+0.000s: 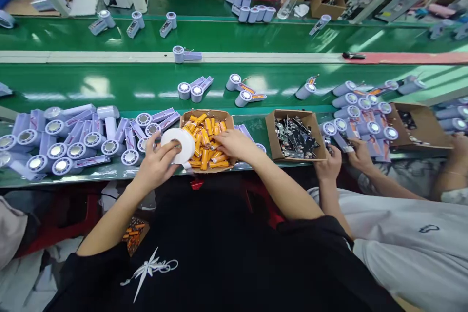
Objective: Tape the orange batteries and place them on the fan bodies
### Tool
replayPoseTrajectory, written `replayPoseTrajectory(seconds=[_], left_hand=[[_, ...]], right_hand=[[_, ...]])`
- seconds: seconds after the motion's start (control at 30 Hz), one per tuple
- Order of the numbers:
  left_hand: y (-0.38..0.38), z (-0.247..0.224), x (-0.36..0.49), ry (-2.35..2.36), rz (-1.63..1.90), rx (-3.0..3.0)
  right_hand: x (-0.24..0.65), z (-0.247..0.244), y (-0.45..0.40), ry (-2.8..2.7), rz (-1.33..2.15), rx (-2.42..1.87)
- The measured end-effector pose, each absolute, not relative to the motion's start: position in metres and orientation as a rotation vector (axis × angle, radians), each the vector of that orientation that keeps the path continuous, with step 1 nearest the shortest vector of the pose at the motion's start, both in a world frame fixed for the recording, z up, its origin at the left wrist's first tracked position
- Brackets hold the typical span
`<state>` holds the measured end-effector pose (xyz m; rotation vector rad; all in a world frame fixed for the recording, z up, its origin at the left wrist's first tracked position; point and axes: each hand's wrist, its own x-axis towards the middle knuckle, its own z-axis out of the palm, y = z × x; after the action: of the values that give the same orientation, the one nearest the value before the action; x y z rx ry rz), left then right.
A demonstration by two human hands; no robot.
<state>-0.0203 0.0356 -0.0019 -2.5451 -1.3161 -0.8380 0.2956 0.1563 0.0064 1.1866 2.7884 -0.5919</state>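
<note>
My left hand (158, 160) grips a white roll of tape (185, 142), with fingers in its core and a loose end hanging at its lower edge. The roll overlaps the left side of a cardboard box (230, 119) filled with orange-wrapped battery cells (205, 136). Over the right side of that box, my right hand (236, 144) reaches down among the cells. Its fingertips are partly hidden, so whether they pinch a cell does not show. Many lavender fan housings (93, 140) with open handles lie piled left of my left hand.
A second box of small circuit boards (296, 134) stands to the right. Beside it a co-worker's hands (331, 161) handle a lavender housing. Across the green conveyor belt (139, 80) lie several housings, some with orange cells fitted. Another person works at the far side.
</note>
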Motion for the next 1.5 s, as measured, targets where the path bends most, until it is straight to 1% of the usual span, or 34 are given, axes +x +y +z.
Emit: replayPoseTrajectory(seconds=[0.07, 0.13, 0.17, 0.2, 0.23, 0.3, 0.33, 0.37, 0.4, 0.47, 0.53, 0.6, 0.7, 0.77, 0.83, 0.9, 0.97, 1.0, 1.1, 1.17, 1.27, 1.33, 1.4, 1.5], left_hand=[[0.031, -0.002, -0.014, -1.319, -0.804, -2.565], [0.026, -0.001, -0.013, -1.328, -0.772, -2.591], [0.024, -0.001, -0.013, -1.325, -0.766, -2.604], [0.023, -0.001, -0.013, -1.317, -0.768, -2.617], [0.022, -0.001, -0.013, -1.304, -0.773, -2.631], [0.023, -0.001, -0.012, -1.276, -0.775, -2.661], [0.024, -0.001, -0.011, -1.262, -0.767, -2.675], [0.025, 0.0, -0.009, -1.251, -0.752, -2.688], [0.026, 0.001, -0.008, -1.244, -0.735, -2.698], [0.028, 0.002, -0.005, -1.225, -0.713, -2.718], [0.028, 0.004, -0.003, -1.213, -0.692, -2.743], [0.027, 0.005, -0.002, -1.201, -0.652, -2.769], [0.026, 0.009, 0.001, -1.136, -0.604, -2.77], [0.027, 0.013, 0.003, -1.082, -0.585, -2.744], [0.029, 0.018, 0.006, -1.07, -0.56, -2.714], [0.03, 0.022, 0.01, -1.094, -0.543, -2.682], [0.03, 0.023, 0.016, -1.132, -0.567, -2.637], [0.029, 0.022, 0.021, -1.164, -0.602, -2.602], [0.014, 0.013, 0.041, -1.27, -0.775, -2.482], [0.0, 0.007, 0.055, -1.27, -0.857, -2.528], [-0.001, 0.001, 0.06, -1.263, -0.811, -2.673], [0.024, 0.001, 0.053, -1.306, -0.713, -2.745], [0.071, 0.004, 0.041, -1.3, -0.616, -2.907], [0.157, 0.01, 0.032, -1.377, -0.565, -3.068]], right_hand=[[0.293, 0.002, 0.173, 2.75, -0.599, 1.169], [0.297, 0.0, 0.178, 2.844, -0.843, 1.349], [0.301, 0.0, 0.176, 2.901, -1.067, 1.51], [0.305, 0.001, 0.172, 2.914, -1.377, 1.671], [0.308, 0.003, 0.165, 2.852, -1.76, 1.779], [0.309, 0.009, 0.148, 2.508, -2.521, 1.764], [0.307, 0.012, 0.138, 2.311, -2.778, 1.672], [0.304, 0.015, 0.128, 2.16, -2.928, 1.577], [0.301, 0.018, 0.119, 2.075, -2.998, 1.498], [0.296, 0.023, 0.106, 2.082, -2.988, 1.399], [0.296, 0.027, 0.099, 2.218, -2.866, 1.358], [0.3, 0.032, 0.097, 2.399, -2.637, 1.359], [0.304, 0.038, 0.099, 2.627, -2.152, 1.386], [0.304, 0.041, 0.101, 2.704, -1.887, 1.368], [0.302, 0.042, 0.101, 2.738, -1.743, 1.345], [0.299, 0.039, 0.099, 2.724, -1.694, 1.357], [0.294, 0.03, 0.093, 2.664, -1.796, 1.416], [0.29, 0.024, 0.09, 2.62, -1.938, 1.477], [0.281, 0.006, 0.085, 2.367, -2.594, 1.788], [0.283, 0.001, 0.097, 2.184, -2.907, 1.995], [0.311, 0.009, 0.131, 2.146, -3.007, 2.299], [0.338, 0.019, 0.148, 2.122, -3.019, 2.474], [0.361, 0.028, 0.149, 2.01, -3.107, 2.486], [0.379, 0.03, 0.13, 1.882, -3.258, 2.273]])
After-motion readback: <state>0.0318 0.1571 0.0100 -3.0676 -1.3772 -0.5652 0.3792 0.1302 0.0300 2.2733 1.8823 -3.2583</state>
